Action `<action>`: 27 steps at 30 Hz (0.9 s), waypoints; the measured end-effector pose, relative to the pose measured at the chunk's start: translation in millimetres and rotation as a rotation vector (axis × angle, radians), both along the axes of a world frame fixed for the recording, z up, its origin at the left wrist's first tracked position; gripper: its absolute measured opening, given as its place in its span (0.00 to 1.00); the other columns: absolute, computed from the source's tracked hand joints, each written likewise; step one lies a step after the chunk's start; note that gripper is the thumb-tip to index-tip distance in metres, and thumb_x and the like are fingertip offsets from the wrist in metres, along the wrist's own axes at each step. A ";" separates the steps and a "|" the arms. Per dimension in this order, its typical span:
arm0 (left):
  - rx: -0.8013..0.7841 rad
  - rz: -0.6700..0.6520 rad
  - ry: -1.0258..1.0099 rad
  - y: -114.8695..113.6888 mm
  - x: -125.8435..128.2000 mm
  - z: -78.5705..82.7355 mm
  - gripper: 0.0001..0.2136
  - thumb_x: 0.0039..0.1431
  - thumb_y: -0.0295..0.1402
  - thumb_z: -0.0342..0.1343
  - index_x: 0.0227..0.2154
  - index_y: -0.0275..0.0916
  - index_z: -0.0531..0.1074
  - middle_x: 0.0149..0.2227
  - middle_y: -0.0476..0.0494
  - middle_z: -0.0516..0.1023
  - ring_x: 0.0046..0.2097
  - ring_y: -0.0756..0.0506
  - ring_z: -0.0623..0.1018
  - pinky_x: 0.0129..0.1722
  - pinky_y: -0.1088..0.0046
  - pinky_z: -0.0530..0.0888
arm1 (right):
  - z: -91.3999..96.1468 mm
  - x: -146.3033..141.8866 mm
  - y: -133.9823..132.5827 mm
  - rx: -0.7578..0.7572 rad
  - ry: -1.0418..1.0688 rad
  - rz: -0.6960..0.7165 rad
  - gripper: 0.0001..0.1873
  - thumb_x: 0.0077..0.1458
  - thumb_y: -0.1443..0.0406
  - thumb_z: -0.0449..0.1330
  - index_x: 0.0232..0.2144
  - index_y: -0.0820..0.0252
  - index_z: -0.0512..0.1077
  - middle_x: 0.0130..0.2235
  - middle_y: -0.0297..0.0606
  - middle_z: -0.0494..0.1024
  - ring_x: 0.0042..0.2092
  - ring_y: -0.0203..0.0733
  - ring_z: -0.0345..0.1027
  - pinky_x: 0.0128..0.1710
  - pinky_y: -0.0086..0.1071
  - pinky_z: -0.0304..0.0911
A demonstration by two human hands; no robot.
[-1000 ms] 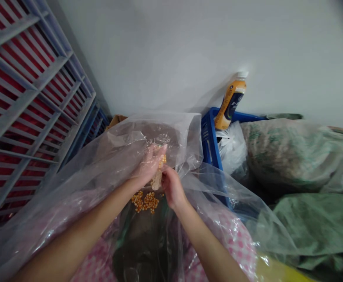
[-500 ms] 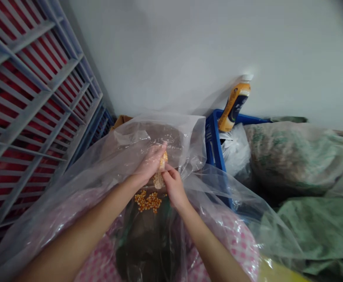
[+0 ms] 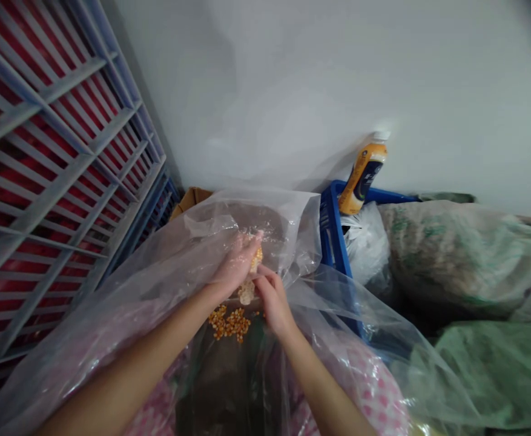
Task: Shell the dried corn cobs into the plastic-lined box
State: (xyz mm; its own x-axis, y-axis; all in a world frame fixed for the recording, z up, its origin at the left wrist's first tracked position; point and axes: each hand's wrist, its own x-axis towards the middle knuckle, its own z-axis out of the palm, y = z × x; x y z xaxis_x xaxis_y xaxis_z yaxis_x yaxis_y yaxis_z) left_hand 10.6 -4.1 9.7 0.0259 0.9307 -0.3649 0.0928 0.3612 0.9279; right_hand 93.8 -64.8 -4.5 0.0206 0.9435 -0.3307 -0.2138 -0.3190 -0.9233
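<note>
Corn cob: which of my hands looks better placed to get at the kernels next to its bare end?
Probably your right hand: its fingers are at the corn cob, about where the yellow kernels meet the bare end. Your left hand lies along the upper part, apparently supporting it.

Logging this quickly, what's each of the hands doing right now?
Left hand: holding a partly shelled corn cob.
Right hand: curled at the corn cob; whether it grips cannot be told.
</note>
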 end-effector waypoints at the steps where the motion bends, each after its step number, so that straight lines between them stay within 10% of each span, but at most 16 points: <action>1: 0.000 -0.006 0.015 -0.1 0.4 -0.1 0.18 0.49 0.50 0.51 0.27 0.38 0.66 0.29 0.47 0.72 0.34 0.47 0.72 0.35 0.72 0.66 | 1.4 0.9 1.3 -0.001 -0.018 0.022 0.09 0.43 0.63 0.54 0.25 0.61 0.72 0.22 0.30 0.67 0.26 0.35 0.57 0.28 0.26 0.54; 9: -0.018 -0.055 0.056 1.0 -0.8 -0.5 0.19 0.49 0.53 0.49 0.25 0.39 0.64 0.24 0.50 0.67 0.29 0.49 0.69 0.31 0.73 0.65 | 3.0 3.6 4.0 0.012 -0.064 0.107 0.09 0.43 0.63 0.52 0.23 0.62 0.70 0.22 0.31 0.67 0.25 0.34 0.56 0.26 0.26 0.53; 16: -0.004 -0.127 0.065 -0.5 -2.9 -0.7 0.20 0.49 0.53 0.47 0.23 0.39 0.64 0.21 0.52 0.66 0.25 0.50 0.67 0.29 0.73 0.65 | 11.8 11.0 4.1 0.191 -0.673 0.200 0.10 0.45 0.64 0.54 0.15 0.59 0.63 0.14 0.28 0.60 0.19 0.32 0.51 0.23 0.27 0.44; 27: -0.136 -0.198 -0.146 4.6 -12.1 2.7 0.16 0.51 0.47 0.50 0.28 0.38 0.70 0.31 0.46 0.75 0.37 0.46 0.73 0.40 0.71 0.67 | 14.6 15.6 1.9 0.217 -0.747 0.270 0.15 0.49 0.62 0.51 0.14 0.58 0.57 0.15 0.29 0.56 0.19 0.32 0.49 0.23 0.29 0.41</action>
State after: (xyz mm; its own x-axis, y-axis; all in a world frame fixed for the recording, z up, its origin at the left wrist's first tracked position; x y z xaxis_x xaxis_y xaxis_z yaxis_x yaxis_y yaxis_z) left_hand -1.5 0.5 12.4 0.2638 0.8453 -0.4647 0.0424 0.4711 0.8811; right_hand 109.4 -62.9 10.1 -0.0733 0.9889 -0.1292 0.5400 -0.0695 -0.8388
